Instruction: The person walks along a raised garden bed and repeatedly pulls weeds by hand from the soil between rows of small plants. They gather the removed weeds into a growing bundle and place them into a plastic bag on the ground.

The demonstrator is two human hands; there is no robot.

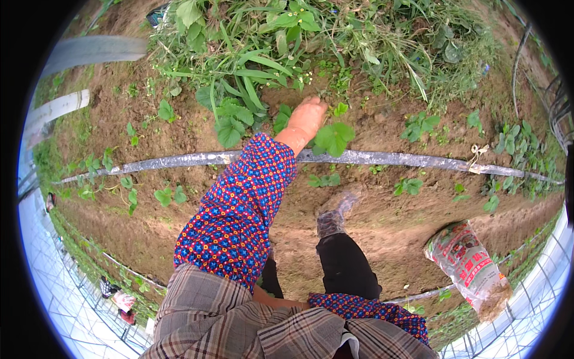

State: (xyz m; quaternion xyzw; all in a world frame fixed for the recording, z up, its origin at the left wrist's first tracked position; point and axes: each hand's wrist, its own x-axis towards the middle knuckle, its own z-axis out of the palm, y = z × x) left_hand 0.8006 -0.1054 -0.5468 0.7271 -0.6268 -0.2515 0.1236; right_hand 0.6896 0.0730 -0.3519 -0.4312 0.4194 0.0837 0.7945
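My left hand (310, 116), in a patterned sleeve, reaches down to the soil. Its fingers are curled and their tips point away from me, so whether they hold anything cannot be told. A broad-leafed young plant (334, 138), apparently strawberry, is just right of the wrist, and a larger leafy one (231, 121) stands to the left. Beyond the fingers lies a thick mass of grass and flowering weeds (287, 49). My right forearm (278, 301) crosses low in front of my body; the right hand is hidden behind the left sleeve and clothing.
A flat drip tape (394, 159) runs across the bed under my left arm. My leg and plastic-covered boot (336, 215) are in the furrow. At the lower right lies a printed plastic sack (471, 264). Small plants dot the soil, and a pale blurred strip (98, 49) juts in at upper left.
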